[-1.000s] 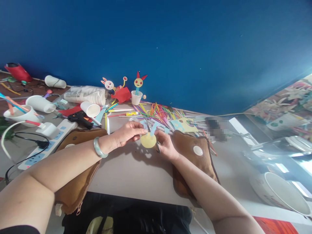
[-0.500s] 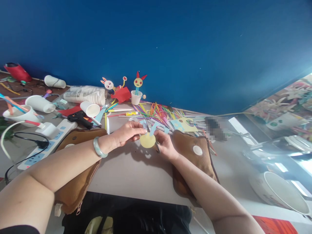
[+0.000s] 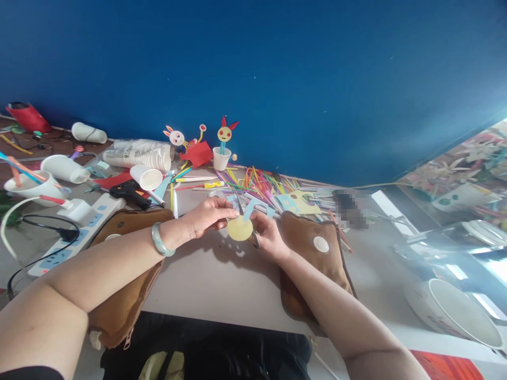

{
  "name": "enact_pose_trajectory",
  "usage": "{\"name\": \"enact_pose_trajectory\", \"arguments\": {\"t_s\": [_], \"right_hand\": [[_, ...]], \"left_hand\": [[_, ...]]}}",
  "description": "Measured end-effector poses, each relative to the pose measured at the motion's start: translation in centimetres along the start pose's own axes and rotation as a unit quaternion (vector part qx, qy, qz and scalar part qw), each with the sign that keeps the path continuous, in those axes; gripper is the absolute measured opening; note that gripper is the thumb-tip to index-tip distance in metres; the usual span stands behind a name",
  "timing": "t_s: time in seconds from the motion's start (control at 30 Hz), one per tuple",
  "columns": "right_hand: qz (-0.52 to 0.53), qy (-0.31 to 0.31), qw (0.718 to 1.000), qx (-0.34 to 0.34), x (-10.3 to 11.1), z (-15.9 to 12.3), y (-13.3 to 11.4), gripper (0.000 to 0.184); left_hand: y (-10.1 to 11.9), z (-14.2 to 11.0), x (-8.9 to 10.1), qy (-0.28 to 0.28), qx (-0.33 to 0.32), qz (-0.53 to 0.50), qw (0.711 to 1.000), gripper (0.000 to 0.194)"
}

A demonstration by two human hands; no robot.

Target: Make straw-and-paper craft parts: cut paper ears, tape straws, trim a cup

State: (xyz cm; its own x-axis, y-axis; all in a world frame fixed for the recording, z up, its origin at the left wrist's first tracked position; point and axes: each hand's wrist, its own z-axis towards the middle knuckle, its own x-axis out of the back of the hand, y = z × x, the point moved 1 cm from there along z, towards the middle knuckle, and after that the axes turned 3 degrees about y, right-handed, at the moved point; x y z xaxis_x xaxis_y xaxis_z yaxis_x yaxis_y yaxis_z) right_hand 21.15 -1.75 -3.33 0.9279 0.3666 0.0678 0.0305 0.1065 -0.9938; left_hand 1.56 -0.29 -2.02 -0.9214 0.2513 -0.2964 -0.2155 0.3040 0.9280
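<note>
left hand pinching round yellow paper disc | right hand pinching light blue paper strip against it | strip attaching; face not yet added

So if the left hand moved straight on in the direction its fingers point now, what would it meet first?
The left hand points rightward across the table. It would first meet the yellow paper circle it already pinches, then probably the right hand just behind it, though depth is hard to judge.
</note>
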Motion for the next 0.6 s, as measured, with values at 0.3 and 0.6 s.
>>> {"name": "enact_pose_trajectory", "arguments": {"t_s": [0.3, 0.6], "right_hand": [[0.010, 0.000, 1.000, -0.006, -0.03, 0.02, 0.17, 0.060], [0.002, -0.001, 1.000, 0.005, 0.07, 0.08, 0.43, 0.059]], "left_hand": [[0.01, 0.04, 0.01, -0.007, -0.003, -0.001, 1.000, 0.024], [0.22, -0.13, -0.16, 0.002, -0.002, 0.008, 1.000, 0.021]]}}
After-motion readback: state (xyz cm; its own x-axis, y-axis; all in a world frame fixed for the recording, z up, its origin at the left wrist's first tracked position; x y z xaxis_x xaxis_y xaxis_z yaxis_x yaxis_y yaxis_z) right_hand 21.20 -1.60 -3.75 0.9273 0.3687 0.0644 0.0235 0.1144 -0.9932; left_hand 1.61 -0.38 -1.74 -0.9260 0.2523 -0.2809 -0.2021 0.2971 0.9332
